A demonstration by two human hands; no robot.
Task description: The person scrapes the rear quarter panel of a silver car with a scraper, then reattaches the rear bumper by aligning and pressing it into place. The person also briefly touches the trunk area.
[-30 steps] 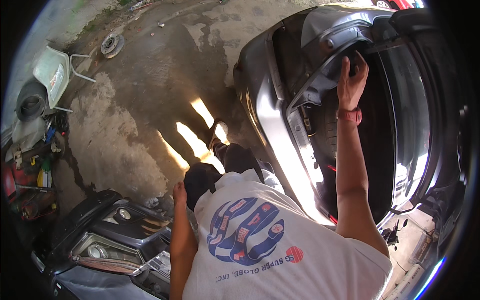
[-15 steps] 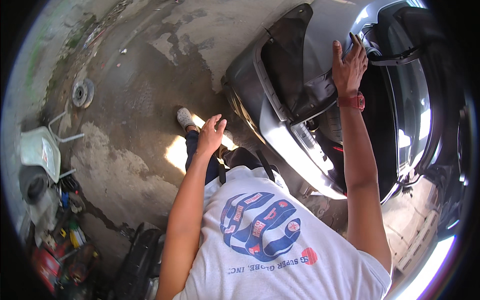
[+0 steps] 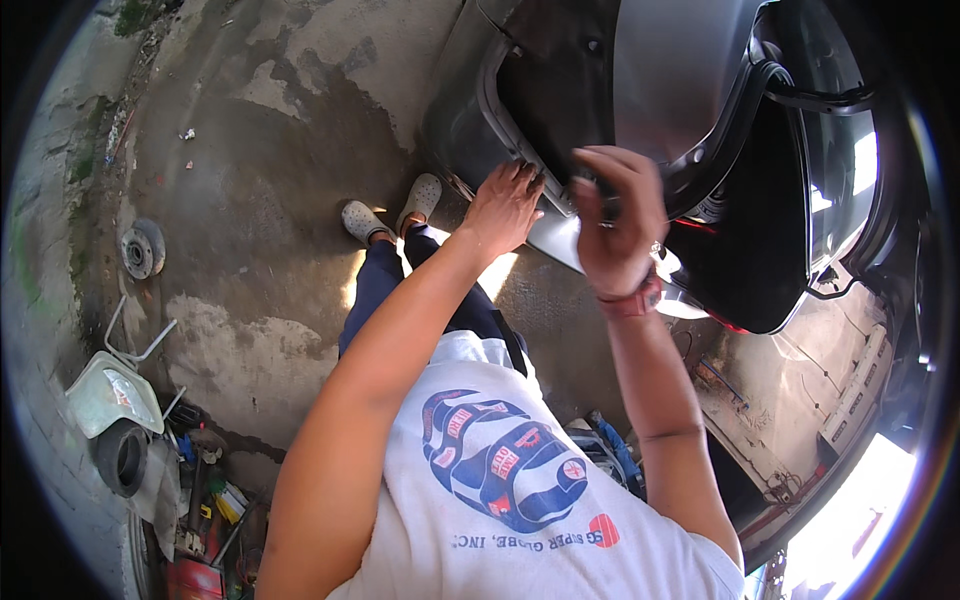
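My left hand (image 3: 505, 208) is at the edge of a grey car bumper (image 3: 455, 125), its fingers stretched out and their tips at the rim of a dark recess (image 3: 555, 90). Whether they press on it is hard to judge. To its right my right hand (image 3: 622, 215), with a red watch (image 3: 632, 298) at the wrist, is raised in front of the bodywork. It is somewhat blurred; the thumb and bent fingers stand apart, and I make out nothing held. Beyond it are the silver body panel (image 3: 680, 70) and a dark opening (image 3: 755, 235) with a black curved arm (image 3: 820, 98) above.
On the floor at left lie a round metal wheel part (image 3: 142, 250), a pale plastic chair (image 3: 105, 395) and a tyre (image 3: 122, 457). Tools and a red item (image 3: 195, 578) crowd the lower left. A pale panel-like object (image 3: 860, 385) lies at right.
My right hand has come down and left, away from the silver panel. My left hand has moved up and right to the bumper edge. The view has shifted, and both feet now show.
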